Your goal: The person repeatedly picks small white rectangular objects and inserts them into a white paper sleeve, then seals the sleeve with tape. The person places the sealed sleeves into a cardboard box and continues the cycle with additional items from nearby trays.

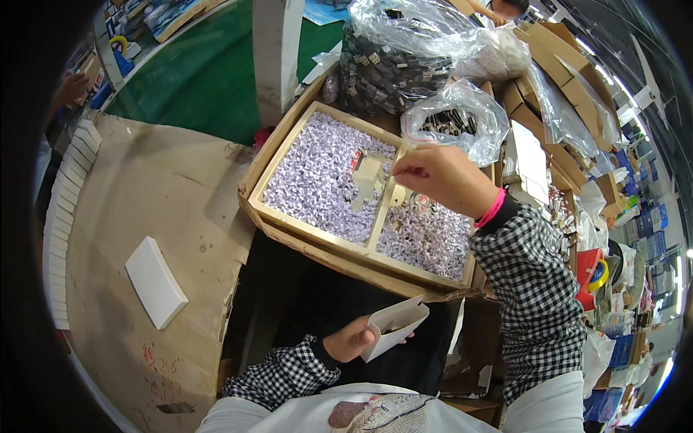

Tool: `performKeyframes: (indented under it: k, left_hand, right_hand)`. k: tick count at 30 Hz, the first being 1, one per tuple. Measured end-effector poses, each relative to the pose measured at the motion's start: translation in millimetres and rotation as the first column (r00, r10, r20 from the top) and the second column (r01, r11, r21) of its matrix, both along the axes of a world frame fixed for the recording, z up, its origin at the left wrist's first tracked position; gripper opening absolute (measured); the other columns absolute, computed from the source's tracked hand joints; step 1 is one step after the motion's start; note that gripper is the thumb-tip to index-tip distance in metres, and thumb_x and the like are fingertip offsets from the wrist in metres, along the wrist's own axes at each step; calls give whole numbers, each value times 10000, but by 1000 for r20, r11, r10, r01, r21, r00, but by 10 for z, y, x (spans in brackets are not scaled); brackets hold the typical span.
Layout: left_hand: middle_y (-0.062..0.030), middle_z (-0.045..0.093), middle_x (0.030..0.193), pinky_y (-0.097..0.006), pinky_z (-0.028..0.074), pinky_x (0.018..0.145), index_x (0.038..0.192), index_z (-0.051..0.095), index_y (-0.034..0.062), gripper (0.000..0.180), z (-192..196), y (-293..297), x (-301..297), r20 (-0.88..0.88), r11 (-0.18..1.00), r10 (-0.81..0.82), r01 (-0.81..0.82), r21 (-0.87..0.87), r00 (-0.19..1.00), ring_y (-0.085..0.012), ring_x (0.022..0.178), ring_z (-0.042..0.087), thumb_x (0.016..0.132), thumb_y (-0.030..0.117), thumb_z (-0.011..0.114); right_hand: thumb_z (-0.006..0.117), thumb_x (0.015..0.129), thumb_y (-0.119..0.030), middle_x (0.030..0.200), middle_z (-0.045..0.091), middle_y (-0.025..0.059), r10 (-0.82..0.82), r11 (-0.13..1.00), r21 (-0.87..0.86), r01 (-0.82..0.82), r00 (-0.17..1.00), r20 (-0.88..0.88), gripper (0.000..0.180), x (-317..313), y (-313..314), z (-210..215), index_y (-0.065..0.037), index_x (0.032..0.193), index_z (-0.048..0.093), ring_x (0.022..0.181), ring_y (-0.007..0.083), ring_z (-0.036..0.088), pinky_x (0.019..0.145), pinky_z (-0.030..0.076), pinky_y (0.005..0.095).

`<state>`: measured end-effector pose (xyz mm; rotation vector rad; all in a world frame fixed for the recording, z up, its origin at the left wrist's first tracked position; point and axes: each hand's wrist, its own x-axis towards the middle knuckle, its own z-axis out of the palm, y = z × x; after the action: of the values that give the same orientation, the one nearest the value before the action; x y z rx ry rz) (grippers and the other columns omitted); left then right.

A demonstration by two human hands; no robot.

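My left hand [350, 339] grips a small white carton [397, 326] in front of my body. Its top gapes, and what lies inside is too dark to make out. Above the wooden tray's middle divider hovers my right hand [440, 177], thumb and fingers pinched together; anything between them is too small to name. The divided wooden tray [315, 244] holds many tiny whitish-lilac pieces [317, 173] in its left part and similar, more mixed pieces [426, 245] in its right part. A flat beige piece [368, 180] lies on the left heap.
On the cardboard-covered table [159, 187] at left lies a closed white box [155, 281]; a row of white boxes [61, 224] lines its far-left edge. Behind the tray stand a big clear bag of dark parts [390, 68], a smaller open bag [455, 123] and a post [276, 58].
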<state>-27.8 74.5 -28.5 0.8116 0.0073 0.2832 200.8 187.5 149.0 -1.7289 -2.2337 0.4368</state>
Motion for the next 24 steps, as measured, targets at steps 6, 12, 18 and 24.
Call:
performKeyframes:
  k: [6, 12, 18, 24]
  left_hand:
    - [-159, 514, 1264, -350, 389, 999, 1372, 331, -58, 1066, -16, 0, -8, -7, 1000, 15, -15, 13, 1000, -216, 1159, 505, 745, 796, 452]
    - [-165, 499, 1279, -381, 436, 974, 1385, 304, -37, 1120, -1, 29, -52, -58, 997, 44, -47, -61, 997, -246, 1148, 527, 666, 784, 555]
    - [-178, 497, 1273, -413, 464, 959, 1379, 310, -20, 1123, 92, 69, -69, -57, 987, 92, -99, -129, 994, -278, 1138, 539, 634, 766, 609]
    - [-181, 509, 1253, -425, 465, 957, 1382, 315, 6, 1082, 175, 84, -92, -41, 978, 118, -123, -166, 992, -275, 1141, 538, 662, 771, 576]
  right_hand:
    - [659, 792, -162, 830, 637, 139, 174, 981, 72, -179, 982, 75, 166, -324, 216, -205, -19, 875, 684, 777, 302, 615, 725, 493, 380]
    - [633, 795, -151, 832, 639, 150, 131, 990, 16, -139, 960, 248, 159, -473, 263, -358, -26, 883, 679, 799, 319, 616, 753, 489, 393]
    - [627, 784, -130, 740, 641, 154, 89, 991, 87, -100, 988, 130, 145, -439, 225, -288, -11, 855, 670, 693, 311, 632, 671, 509, 379]
    - [677, 813, -120, 744, 674, 90, 106, 994, -17, -112, 973, -206, 116, -346, -372, 268, -22, 874, 689, 623, 162, 644, 589, 513, 259]
